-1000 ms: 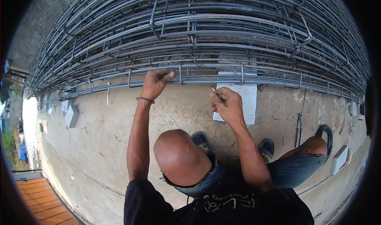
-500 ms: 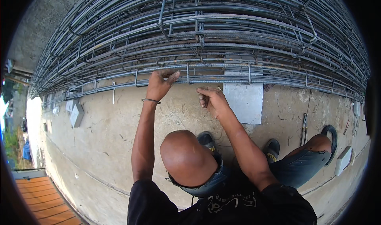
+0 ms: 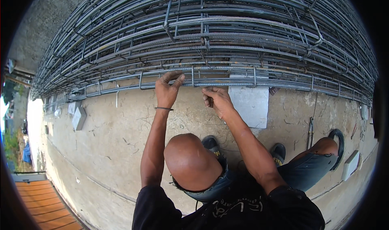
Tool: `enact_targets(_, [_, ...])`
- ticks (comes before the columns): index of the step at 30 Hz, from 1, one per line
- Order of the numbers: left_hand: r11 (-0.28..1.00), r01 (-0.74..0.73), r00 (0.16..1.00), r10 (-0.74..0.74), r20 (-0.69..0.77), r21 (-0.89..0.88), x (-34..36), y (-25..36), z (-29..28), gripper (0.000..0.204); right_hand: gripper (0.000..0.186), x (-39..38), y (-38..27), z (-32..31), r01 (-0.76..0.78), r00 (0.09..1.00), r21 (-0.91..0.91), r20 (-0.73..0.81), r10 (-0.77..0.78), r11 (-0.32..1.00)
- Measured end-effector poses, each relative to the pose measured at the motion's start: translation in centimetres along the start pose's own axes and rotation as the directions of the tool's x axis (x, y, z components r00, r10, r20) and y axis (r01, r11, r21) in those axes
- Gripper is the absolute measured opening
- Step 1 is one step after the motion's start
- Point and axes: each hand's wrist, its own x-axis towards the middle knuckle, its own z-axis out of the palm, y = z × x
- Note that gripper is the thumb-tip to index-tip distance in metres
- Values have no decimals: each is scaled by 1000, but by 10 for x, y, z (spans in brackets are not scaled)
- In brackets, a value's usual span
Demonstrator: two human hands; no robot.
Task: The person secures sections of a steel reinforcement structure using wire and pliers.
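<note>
A long rebar cage (image 3: 239, 84) with square stirrups runs across in front of me, its nearest bars low over the floor. Beside a stirrup (image 3: 193, 77), my left hand (image 3: 168, 89) reaches over those front bars, thumb and fingertips bent toward each other. Just below the lowest bar, right of the same stirrup, my right hand (image 3: 219, 101) has its fingers curled and its thumb against the forefinger. Whatever either hand pinches is too thin or hidden to make out. A dark band (image 3: 164, 108) circles my left wrist.
More rebar cages (image 3: 243, 21) are stacked behind. A pale flat board (image 3: 248, 108) lies under the front bars. Long-handled pliers or cutters (image 3: 310, 132) rest on the concrete floor near my sandalled foot. Pale blocks (image 3: 79, 118) sit at left, another (image 3: 351, 165) at right.
My left hand has shifted slightly right, closer to the stirrup, its forearm swinging right with it. My right hand has risen a little toward the lowest bar.
</note>
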Motion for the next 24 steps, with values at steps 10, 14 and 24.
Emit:
enact_targets(10, [998,-58,998,58,-24,15,1,-10,-5,15,16,1,35,-10,129,991,50,-32,-127,990])
enact_targets(14, [996,-36,999,38,24,-76,-7,6,-2,17,14,11,21,-7,225,973,-108,-24,-228,968])
enact_targets(24, [963,-93,984,50,173,252,2,-1,-14,24,11,-14,46,-35,175,971,57,-175,-163,983])
